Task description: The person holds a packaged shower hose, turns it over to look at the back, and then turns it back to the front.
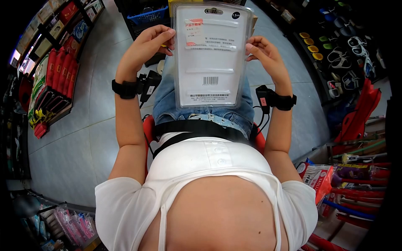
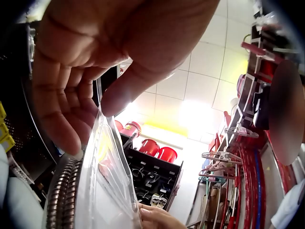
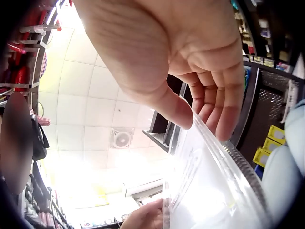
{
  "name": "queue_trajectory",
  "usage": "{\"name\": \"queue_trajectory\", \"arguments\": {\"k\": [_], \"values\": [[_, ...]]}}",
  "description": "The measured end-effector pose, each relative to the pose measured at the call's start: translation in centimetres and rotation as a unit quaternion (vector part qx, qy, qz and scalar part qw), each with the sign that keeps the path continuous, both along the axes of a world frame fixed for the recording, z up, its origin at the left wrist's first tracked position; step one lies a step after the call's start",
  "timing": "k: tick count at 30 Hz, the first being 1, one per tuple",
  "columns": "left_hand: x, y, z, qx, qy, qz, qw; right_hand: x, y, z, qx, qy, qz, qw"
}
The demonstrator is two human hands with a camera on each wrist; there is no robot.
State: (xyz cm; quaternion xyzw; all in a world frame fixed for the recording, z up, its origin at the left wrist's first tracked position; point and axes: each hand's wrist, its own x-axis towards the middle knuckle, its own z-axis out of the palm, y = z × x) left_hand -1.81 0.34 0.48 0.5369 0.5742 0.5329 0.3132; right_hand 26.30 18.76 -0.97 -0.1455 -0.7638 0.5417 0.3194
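A clear blister pack with a white printed back card stands in front of the person, back side facing up toward the head camera. It carries a barcode, a red-and-white sticker and a "1.5m" mark. My left hand pinches its left edge near the top, thumb on the card side and fingers behind. On the opposite edge, my right hand pinches slightly lower in the same way. Through the plastic in the left wrist view shows a ribbed metal shower hose. From the head view the hose is hidden behind the card.
Below the pack are the person's jeans. A blue basket sits on a dark rack ahead. Red packages stand at left, a slipper rack at right. Red and blue poles lie near the right elbow, over grey tiled floor.
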Motion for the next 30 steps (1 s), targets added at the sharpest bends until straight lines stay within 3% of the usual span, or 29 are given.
{"name": "queue_trajectory", "arguments": {"k": [21, 30], "values": [[0.3, -0.9, 0.7, 0.031, 0.054, -0.069, 0.996, 2.8, -1.5, 2.8, 0.066, -0.038, 0.019, 0.997], [0.6, -1.3, 1.1, 0.033, 0.064, -0.055, 0.996, 3.2, -1.9, 3.2, 0.104, -0.039, 0.015, 0.994]]}}
